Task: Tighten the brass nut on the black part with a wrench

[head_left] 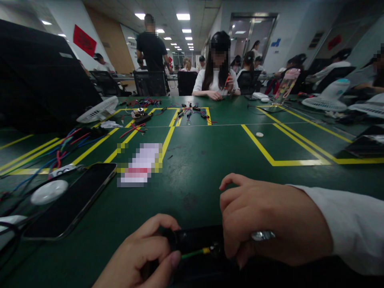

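Note:
Near the bottom middle, my left hand (pixel 150 254) pinches a green wire (pixel 192 254) with a yellow end, beside a dark object (pixel 198 236) at the table's near edge. The wire's yellow end meets a small metal part (pixel 215 249). To the right, my right hand (pixel 258 216) is closed around a tool, of which only a shiny metal piece (pixel 263 235) shows below the fingers. The rest of that tool and the dark object's outline are hidden or too dark to tell.
A black phone (pixel 75 200), a white round object (pixel 49 192) and coloured wires (pixel 61 150) lie at the left. A blurred card (pixel 142 164) is mid-table on the green tabletop (pixel 192 176). Wire bundles (pixel 189 112) lie farther back. Across sits a person (pixel 217 76).

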Demonstrator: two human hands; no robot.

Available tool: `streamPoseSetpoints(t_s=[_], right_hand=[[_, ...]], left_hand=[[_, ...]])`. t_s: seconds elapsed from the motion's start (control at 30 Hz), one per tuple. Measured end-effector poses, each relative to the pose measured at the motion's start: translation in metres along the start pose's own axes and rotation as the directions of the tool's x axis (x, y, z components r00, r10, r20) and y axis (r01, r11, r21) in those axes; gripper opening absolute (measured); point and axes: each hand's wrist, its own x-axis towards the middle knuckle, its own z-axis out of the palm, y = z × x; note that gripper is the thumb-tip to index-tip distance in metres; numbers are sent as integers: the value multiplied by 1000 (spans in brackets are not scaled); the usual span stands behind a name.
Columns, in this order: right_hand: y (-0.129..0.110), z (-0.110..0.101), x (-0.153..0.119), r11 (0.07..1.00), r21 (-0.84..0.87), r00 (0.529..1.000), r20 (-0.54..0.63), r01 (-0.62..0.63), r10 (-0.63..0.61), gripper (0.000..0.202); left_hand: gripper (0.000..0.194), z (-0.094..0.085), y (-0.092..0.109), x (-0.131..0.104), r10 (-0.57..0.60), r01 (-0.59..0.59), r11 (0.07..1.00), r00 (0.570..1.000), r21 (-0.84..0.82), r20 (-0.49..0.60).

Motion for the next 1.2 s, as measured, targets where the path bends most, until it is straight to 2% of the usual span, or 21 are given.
streamPoseSetpoints(t_s=[0.07,0.13,0.23,0.3,0.4,0.53,0.73,0.9,1.07,1.2], right_hand=[[-4,2,-4,999,44,999,-51,2,0,16],[-11,7,-12,989,144,979,-192,-40,67,12],[-24,19,-23,940,292,869,-401,-178,289,17],[-28,26,-25,929,269,830,-433,-253,351,22],[-26,32,-18,946,158,853,-409,-283,323,23],[-22,31,-7,945,77,871,-371,-318,323,20],[-26,37,-8,941,-5,887,-336,-339,318,12],[-24,41,-9,964,0,904,-348,-266,249,19],[-23,41,-10,961,-16,886,-393,-275,247,20],[-26,40,-10,966,-23,908,-348,-257,233,18]], left_hand=[[28,0,-1,-1,2,-2,1000,1000,-3,-6],[29,1,-3,-4,0,0,1000,1000,-5,-6],[31,3,-6,-6,-3,3,1000,1000,-9,-16],[29,3,-7,-6,7,-8,1000,999,-19,-35],[27,2,-5,-3,23,-25,999,998,-28,-57],[29,1,-2,0,7,-8,1000,1000,-19,-21],[28,0,0,0,3,-3,1000,1000,-3,-13],[27,0,-1,-1,17,-17,1000,1000,-3,-21],[28,-1,-10,-1,46,-47,999,998,23,45],[30,-1,-10,-1,22,-24,999,997,26,78]])
